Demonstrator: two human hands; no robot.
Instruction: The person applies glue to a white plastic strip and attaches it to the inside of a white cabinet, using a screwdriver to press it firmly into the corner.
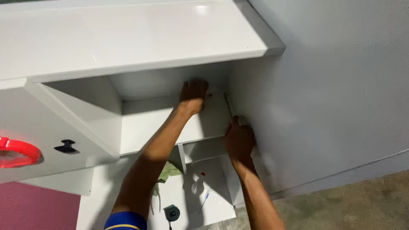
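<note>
Head view: our left hand presses flat inside the white cabinet; right hand, nearer, wraps its upright side panel.

Light is dim, cool, from overhead. Glare spot on the white cabinet top. The recess under it sits in shadow, and my left hand reads dark and motion-blurred up there. My right hand is soft too, smeared at the side panel. Grey wall is evenly lit but noisy. Whole frame is slightly soft and tilted.
</note>
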